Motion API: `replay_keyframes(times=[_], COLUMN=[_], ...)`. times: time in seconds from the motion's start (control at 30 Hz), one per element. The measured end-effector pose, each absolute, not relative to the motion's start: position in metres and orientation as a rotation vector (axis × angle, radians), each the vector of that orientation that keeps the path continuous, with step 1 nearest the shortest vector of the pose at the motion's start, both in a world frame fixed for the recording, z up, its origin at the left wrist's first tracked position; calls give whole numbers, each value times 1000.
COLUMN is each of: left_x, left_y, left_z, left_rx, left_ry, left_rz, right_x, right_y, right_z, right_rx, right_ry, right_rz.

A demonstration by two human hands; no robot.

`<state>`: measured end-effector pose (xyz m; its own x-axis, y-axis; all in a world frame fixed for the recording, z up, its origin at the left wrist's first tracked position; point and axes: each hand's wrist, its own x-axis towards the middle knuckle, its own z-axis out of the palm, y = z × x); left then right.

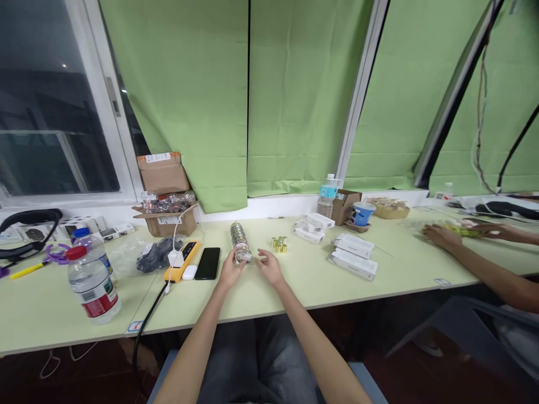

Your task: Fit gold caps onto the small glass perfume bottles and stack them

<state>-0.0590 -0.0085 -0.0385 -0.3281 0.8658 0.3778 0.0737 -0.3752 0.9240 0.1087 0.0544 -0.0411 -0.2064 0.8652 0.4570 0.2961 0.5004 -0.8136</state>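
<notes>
My left hand (pixel 230 272) is closed around the near end of a see-through cylinder with a gold and silver pattern (pixel 238 234). The cylinder points away from me over the table, and what is inside it is too small to make out. Just right of its near end is my right hand (pixel 270 267), fingers apart and apparently holding nothing. Several small gold cylinders (pixel 279 244), which look like batteries, stand in a group beyond my right hand. A black phone (pixel 208 264) lies left of my left hand.
An orange power strip (pixel 183 262) and a bagged dark bundle (pixel 158 255) lie left. Water bottles (pixel 93 289) stand at far left; an opened carton (pixel 172 220) is behind. White boxes (pixel 352 262) lie right. Farther right, another person's hands (pixel 442 235) handle a plastic bag.
</notes>
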Motion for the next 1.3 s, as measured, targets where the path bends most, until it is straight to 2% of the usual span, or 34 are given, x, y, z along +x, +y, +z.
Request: replay_keyframes(times=[0.3,0.6,0.87,1.03,1.2,1.3], left_x=[-58,-57,-58,-58,-59,-58], left_y=[-8,-8,-7,-6,-5,-6], left_z=[-38,-35,-31,-31,-30,-28], left_rx=[1323,1258,1264,1242,1250,1234], left_ry=[1234,1218,1209,1215,1204,1187], left_rz=[1778,1798,1785,1780,1775,1777], right_x=[191,169,161,162,167,171], right_y=[87,98,111,116,121,122], right_z=[-25,-17,-14,-19,-22,-22], right_rx=[-1247,-1586,-1722,-1633,-1351,-1292], right_ry=[-1670,-1897,-1904,-1868,-1679,-1635], right_rz=[407,225,148,215,540,613])
